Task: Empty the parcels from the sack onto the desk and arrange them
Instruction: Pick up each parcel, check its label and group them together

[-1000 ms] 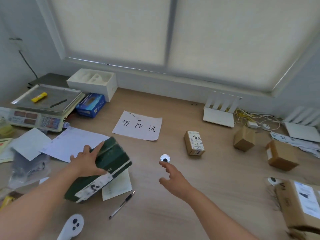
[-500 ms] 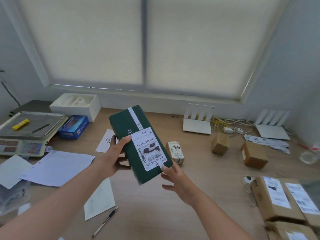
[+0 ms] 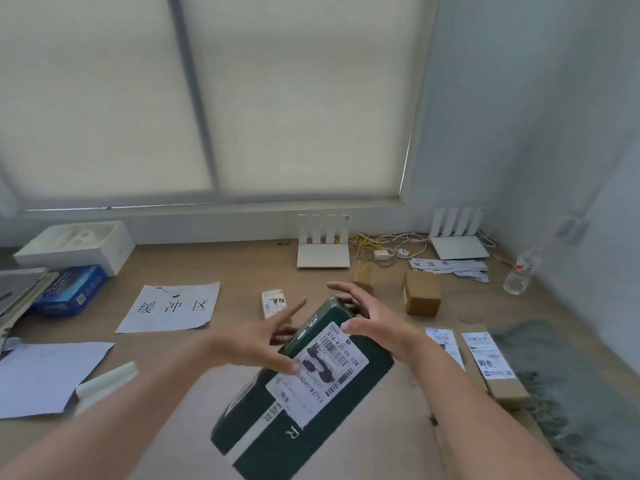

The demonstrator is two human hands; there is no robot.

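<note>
Green parcel between both hands, centre of bench

Green parcel (image 3: 304, 382), label face up, tilted, long axis running 1 to 7 o'clock. Left hand (image 3: 254, 344) at its 10 o'clock side, thumb tip on the white label, index finger spread out. Right hand (image 3: 372, 318) at the far end, fingers curled loosely around the top corner, thumb at the label edge. Firm grasp or just touching: cannot tell for either hand.

Containers:
- White open box (image 3: 74, 245) at 10 o'clock by the wall, moulded insert inside, contents unclear.
- Blue box (image 3: 71, 289) just in front of it, closed.
- Small printed parcel (image 3: 273, 303) just beyond left hand.
- Two brown cartons at 1 o'clock: smaller (image 3: 362, 277), larger (image 3: 420, 294), both closed.
- Labelled cartons (image 3: 491, 365) at 3 o'clock, beside the grey sack (image 3: 568, 393).

Edges/room:
- Bench (image 3: 242, 265) bare in a strip along the wall between white box and router (image 3: 323, 252).
- Paper sign (image 3: 171, 308) and loose sheets (image 3: 45, 375) take the 9 o'clock side.
- Cables, second router (image 3: 459, 242), bottle (image 3: 519, 273) crowd the 2 o'clock corner.
</note>
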